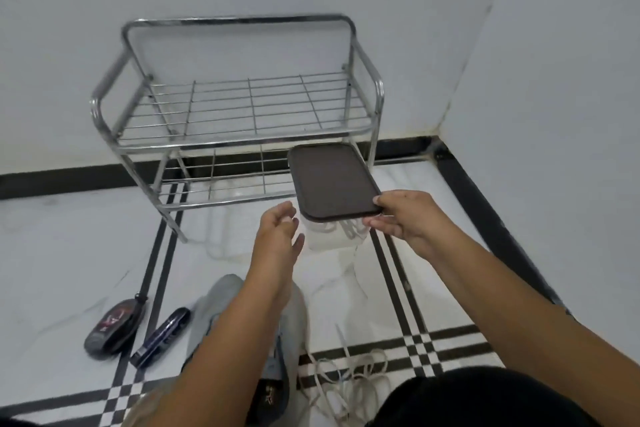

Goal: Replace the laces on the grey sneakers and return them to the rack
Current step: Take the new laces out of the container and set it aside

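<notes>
My right hand (408, 218) pinches the brown-lidded clear box (334, 184) before the rack (239, 107); my left hand (280, 229) hangs spread, empty; laces (346, 374), possibly white, lie below.

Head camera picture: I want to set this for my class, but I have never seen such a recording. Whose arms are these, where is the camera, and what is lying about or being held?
There is no machine here. The camera sits on a person's head and looks down and forward, so both arms are that person's own. The right hand grips a clear container by its dark lid, lifted in front of a bare metal shoe rack by the wall. The left hand hangs open beside the container and holds nothing. On the tiled floor lie a grey sneaker, partly hidden under the left arm, loose white laces, and two dark objects too blurred to name.
</notes>
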Tool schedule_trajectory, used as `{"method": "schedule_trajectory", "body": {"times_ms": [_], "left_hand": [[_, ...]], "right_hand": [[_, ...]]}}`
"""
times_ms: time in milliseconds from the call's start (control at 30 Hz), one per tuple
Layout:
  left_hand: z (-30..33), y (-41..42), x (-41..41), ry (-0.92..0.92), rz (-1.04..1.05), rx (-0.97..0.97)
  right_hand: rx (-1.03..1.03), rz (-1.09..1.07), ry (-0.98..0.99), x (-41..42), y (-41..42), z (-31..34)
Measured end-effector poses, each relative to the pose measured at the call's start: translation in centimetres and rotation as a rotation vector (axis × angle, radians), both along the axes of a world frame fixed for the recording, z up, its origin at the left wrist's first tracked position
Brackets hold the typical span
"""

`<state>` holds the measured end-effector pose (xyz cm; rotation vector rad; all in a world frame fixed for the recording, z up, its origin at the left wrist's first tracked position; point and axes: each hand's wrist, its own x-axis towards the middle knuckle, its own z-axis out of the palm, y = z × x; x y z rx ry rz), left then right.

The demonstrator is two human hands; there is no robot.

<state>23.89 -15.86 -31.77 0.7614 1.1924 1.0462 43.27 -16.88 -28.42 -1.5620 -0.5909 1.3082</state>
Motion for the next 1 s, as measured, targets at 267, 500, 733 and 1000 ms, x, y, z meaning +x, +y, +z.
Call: {"method": "schedule_trajectory", "body": {"times_ms": [267, 500, 733, 1000], "left_hand": [[-0.1, 8.1, 0.6, -0.016, -0.149, 0.016], [-2.0, 14.1, 2.0, -0.238, -0.089, -0.020], [-3.6, 16.5, 3.1, -0.206, -0.050, -0.035], [-3.9, 16.6, 3.0, -0.128, -0.079, -0.061]], "right_hand": [[0.099, -0.089, 0.107, -0.1, 8.2, -2.1], [0.194, -0.107, 0.195, 0.4, 13.8, -4.4], [0.200, -0.132, 0.210, 0.9, 15.8, -5.7], [0.143, -0.134, 0.020, 0.9, 15.3, -5.9]]}}
